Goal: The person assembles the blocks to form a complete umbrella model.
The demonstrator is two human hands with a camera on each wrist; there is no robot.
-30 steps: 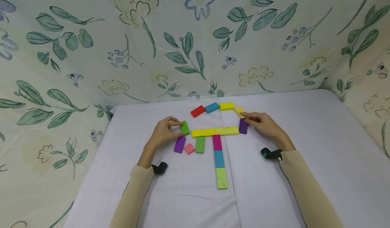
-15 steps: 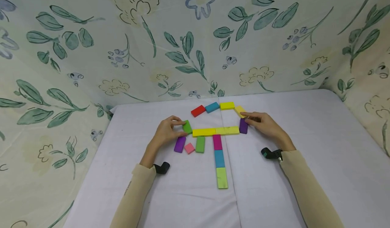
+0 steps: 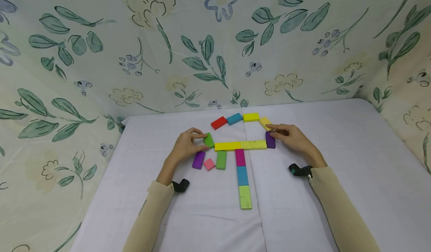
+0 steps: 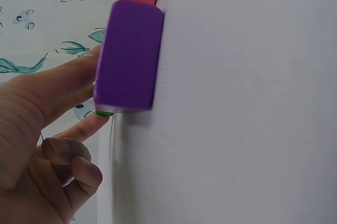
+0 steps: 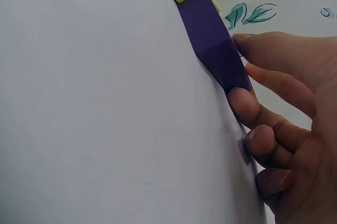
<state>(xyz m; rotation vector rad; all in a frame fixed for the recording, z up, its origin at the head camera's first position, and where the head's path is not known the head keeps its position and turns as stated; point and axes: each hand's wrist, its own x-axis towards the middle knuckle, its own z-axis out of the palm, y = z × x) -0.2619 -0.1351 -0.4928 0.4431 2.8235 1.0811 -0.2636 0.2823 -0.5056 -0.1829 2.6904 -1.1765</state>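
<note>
My left hand [image 3: 184,144] pinches a green block [image 3: 209,140] between thumb and fingers, at the left end of a row made of a yellow block [image 3: 227,146] and a lime-yellow block [image 3: 253,144]. In the left wrist view a purple block [image 4: 130,55] hides most of the green one. At the row's right end my right hand [image 3: 293,139] holds a dark purple block [image 3: 270,140] by its far end. Its fingertips also reach a yellow-orange block [image 3: 264,123]. The dark purple block touches the lime-yellow one.
Behind the row, a red block [image 3: 219,123], a blue block [image 3: 234,119] and a yellow block [image 3: 250,117] form an arc. A pink block [image 3: 209,164] and a green block [image 3: 221,160] lie in front. A magenta, blue and lime column [image 3: 242,176] runs toward me on the white cloth.
My left hand has moved the green block right, up to the yellow row. The row and the dark purple block have shifted slightly right. The right hand stays almost in place.
</note>
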